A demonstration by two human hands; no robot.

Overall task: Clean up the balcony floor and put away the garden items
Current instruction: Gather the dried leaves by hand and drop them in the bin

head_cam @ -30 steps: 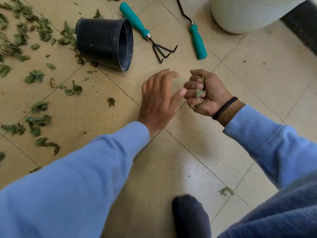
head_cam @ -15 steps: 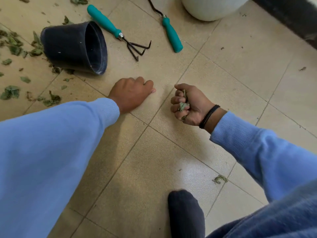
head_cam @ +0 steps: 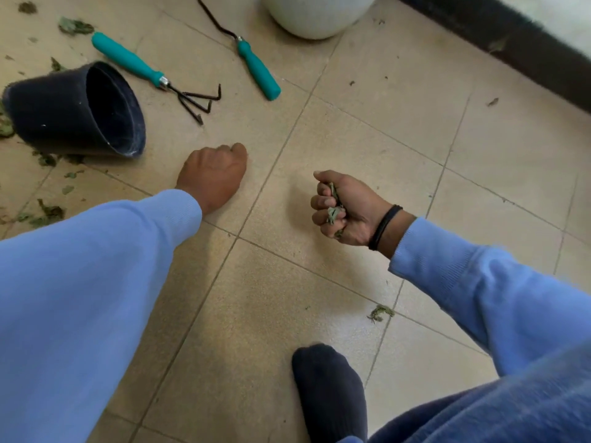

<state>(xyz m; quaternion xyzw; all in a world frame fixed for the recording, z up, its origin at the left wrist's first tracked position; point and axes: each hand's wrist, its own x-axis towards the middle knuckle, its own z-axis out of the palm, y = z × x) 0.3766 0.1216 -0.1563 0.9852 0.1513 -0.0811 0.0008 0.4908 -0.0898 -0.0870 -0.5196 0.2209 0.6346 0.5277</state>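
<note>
Hands over a tiled balcony floor with garden items.
Right hand (head_cam: 348,209) grips dried leaves (head_cam: 334,214), scraps showing between its curled fingers (head_cam: 321,203). Left hand (head_cam: 212,175) rests on the tile (head_cam: 319,266), fingers curled under. Beyond its knuckles lie a tipped black pot (head_cam: 73,111), a teal hand rake (head_cam: 153,75) and a teal-handled hook tool (head_cam: 256,68).

Home balcony, used for potted plants. Floor (head_cam: 319,282) of beige speckled tiles with grout lines, dark skirting (head_cam: 479,36) along the far wall. Black plastic plant pot (head_cam: 64,113) on its side. Two teal-handled garden tools: a hand rake (head_cam: 153,75) and a second tool (head_cam: 256,68), its head out of view. Large white planter (head_cam: 316,14) at top edge. Dried green leaves (head_cam: 48,214) scattered at left.
</note>
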